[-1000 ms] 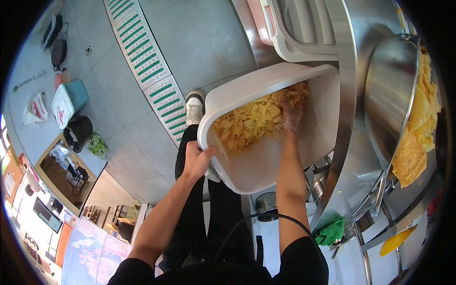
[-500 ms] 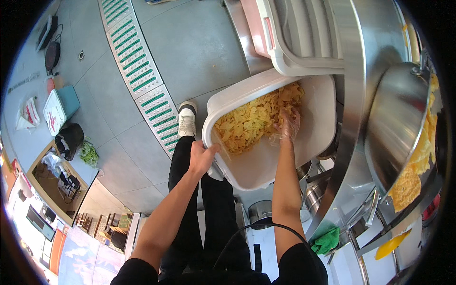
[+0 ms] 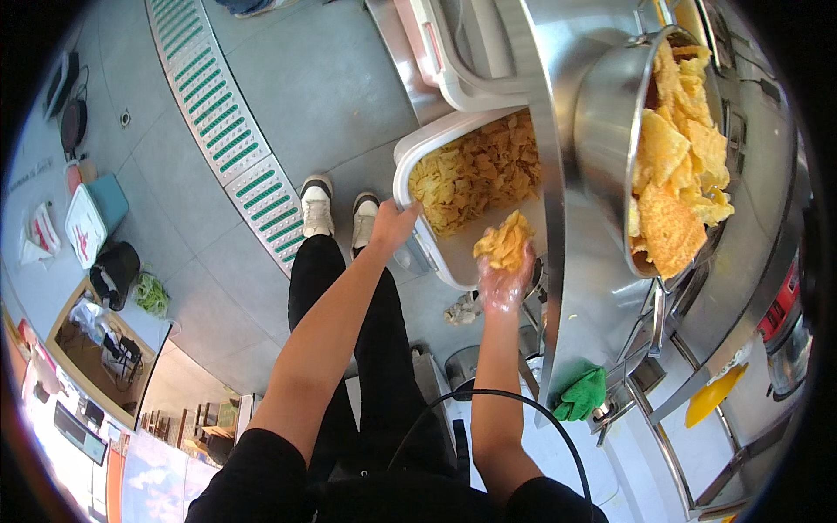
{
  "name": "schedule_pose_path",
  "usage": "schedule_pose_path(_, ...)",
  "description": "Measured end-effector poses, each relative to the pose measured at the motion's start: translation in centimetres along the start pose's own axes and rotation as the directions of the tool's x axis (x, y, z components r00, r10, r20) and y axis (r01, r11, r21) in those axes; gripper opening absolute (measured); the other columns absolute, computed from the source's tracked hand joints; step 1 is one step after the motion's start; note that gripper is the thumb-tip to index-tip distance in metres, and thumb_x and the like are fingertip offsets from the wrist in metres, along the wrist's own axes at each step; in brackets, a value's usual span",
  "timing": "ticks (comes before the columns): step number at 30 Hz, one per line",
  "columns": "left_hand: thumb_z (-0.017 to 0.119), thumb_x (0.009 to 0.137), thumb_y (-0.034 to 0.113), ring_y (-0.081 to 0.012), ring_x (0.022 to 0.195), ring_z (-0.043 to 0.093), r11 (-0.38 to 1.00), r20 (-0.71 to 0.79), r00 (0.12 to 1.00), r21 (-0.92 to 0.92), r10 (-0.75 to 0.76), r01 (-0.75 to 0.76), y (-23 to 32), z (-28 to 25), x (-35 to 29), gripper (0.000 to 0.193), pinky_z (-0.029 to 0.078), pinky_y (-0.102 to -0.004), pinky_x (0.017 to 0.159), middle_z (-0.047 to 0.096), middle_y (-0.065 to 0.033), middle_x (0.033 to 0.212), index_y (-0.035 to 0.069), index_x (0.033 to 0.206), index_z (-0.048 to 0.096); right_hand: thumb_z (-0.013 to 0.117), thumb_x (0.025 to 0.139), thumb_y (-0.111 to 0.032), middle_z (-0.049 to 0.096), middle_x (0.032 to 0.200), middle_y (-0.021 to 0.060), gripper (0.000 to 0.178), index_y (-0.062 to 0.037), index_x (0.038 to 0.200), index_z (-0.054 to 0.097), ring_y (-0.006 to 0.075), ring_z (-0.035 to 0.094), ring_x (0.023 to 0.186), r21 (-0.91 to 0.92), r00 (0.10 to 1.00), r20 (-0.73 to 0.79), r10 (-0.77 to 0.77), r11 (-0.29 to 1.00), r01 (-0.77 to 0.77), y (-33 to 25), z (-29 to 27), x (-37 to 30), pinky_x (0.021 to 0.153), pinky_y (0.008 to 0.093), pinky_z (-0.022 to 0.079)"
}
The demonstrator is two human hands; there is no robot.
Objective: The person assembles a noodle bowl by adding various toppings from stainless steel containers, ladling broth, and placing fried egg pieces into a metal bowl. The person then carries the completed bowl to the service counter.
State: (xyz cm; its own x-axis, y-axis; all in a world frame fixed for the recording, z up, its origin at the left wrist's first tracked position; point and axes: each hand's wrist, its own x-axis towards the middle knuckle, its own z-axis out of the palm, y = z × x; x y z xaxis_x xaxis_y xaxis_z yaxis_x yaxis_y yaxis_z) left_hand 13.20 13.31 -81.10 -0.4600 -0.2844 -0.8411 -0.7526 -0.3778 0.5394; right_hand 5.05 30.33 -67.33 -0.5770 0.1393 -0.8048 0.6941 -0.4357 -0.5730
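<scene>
A white plastic bin (image 3: 404, 179) stands partly under the steel counter, with a heap of broken yellow crisps (image 3: 475, 170) inside. My left hand (image 3: 395, 227) grips its near left rim, fingers curled over the edge. In a clear plastic glove, my right hand (image 3: 504, 286) holds a handful of crisps (image 3: 506, 241) above the bin's near right part. Up on the counter sits a steel pot (image 3: 603, 126), piled with large, bubbly fried sheets (image 3: 676, 174) of yellow and orange-brown.
The steel counter (image 3: 584, 301) overhangs the bin's right side. Behind the bin is another container with a whitish lid (image 3: 484, 52). A green cloth (image 3: 580, 394) hangs near the counter's near corner. A drain grate (image 3: 209, 96) crosses the tiled floor on the left.
My right hand has come up out of the heap with a handful of crisps and moved nearer me. The view has shifted right, showing more of the pot. My left hand keeps holding the rim.
</scene>
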Motion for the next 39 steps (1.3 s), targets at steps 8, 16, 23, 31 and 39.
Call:
schedule_pose_path(8, 0.078, 0.086, 0.040, -0.0263, 0.086, 0.074, 0.998, 0.189, 0.982, 0.056, 0.014, -0.025, 4.9, 3.3, 2.5, 0.050, 0.056, -0.0396, 0.080, 0.076, -0.0173, 0.091, -0.005, 0.105, 0.073, 0.066, 0.092, -0.045, 0.057, 0.139, 0.0098, 0.072, -0.0086, 0.150, 0.044, 0.0304, 0.063, 0.116, 0.018, 0.946, 0.317, 0.067, 0.997, -0.076, -0.1, 3.5, -9.4, 0.075, 0.0343, 0.062)
schedule_pose_path(16, 0.080, 0.089, 0.035, -0.0168, 0.084, 0.069, 0.981, 0.266, 0.948, -0.130, 0.176, -0.146, 2.3, 4.1, 4.4, 0.042, 0.055, -0.0351, 0.078, 0.074, -0.0094, 0.093, -0.002, 0.108, 0.072, 0.073, 0.088, -0.037, 0.054, 0.139, 0.0166, 0.080, -0.0102, 0.153, 0.034, 0.0381, 0.065, 0.116, -0.031, 0.870, 0.479, 0.113, 0.993, -0.112, -0.4, 6.3, -12.8, 0.064, 0.0412, 0.066)
schedule_pose_path(23, 0.074, 0.092, 0.022, -0.0247, 0.145, 0.040, 0.943, 0.343, 0.885, -0.214, 0.316, -0.253, -3.3, 0.7, 6.8, 0.081, 0.036, -0.0378, 0.115, 0.044, -0.0161, 0.157, 0.003, 0.159, 0.032, 0.073, 0.091, -0.025, 0.052, 0.144, 0.0144, 0.072, -0.0088, 0.151, 0.035, 0.0385, 0.064, 0.119, -0.013, 0.745, 0.650, 0.149, 0.983, -0.185, -2.3, 10.1, -17.7, 0.061, 0.0393, 0.064)
schedule_pose_path(31, 0.063, 0.098, 0.032, -0.0195, 0.120, 0.061, 0.850, 0.138, 0.989, -0.527, 0.061, 0.021, 1.1, -5.3, -9.0, 0.053, 0.048, -0.0378, 0.098, 0.065, -0.0090, 0.134, 0.006, 0.144, 0.053, 0.088, 0.076, -0.037, 0.047, 0.141, 0.0228, 0.089, -0.0155, 0.146, 0.037, 0.0469, 0.060, 0.118, 0.024, 0.644, 0.765, -0.020, 1.000, 0.003, -14.5, 18.2, -25.7, 0.056, 0.0415, 0.064)
schedule_pose_path(39, 0.062, 0.101, 0.027, -0.0206, 0.108, 0.062, 0.715, -0.067, 0.765, -0.312, 0.640, -0.626, 27.4, -9.2, -28.3, 0.038, 0.046, -0.0364, 0.098, 0.068, -0.0129, 0.118, -0.003, 0.124, 0.063, 0.090, 0.071, -0.018, 0.056, 0.125, 0.0140, 0.059, -0.0074, 0.124, 0.066, 0.0300, 0.059, 0.118, -0.259, 0.185, 0.902, -0.389, -0.147, 0.955, -27.7, 24.1, -21.9, 0.101, 0.0383, 0.049)
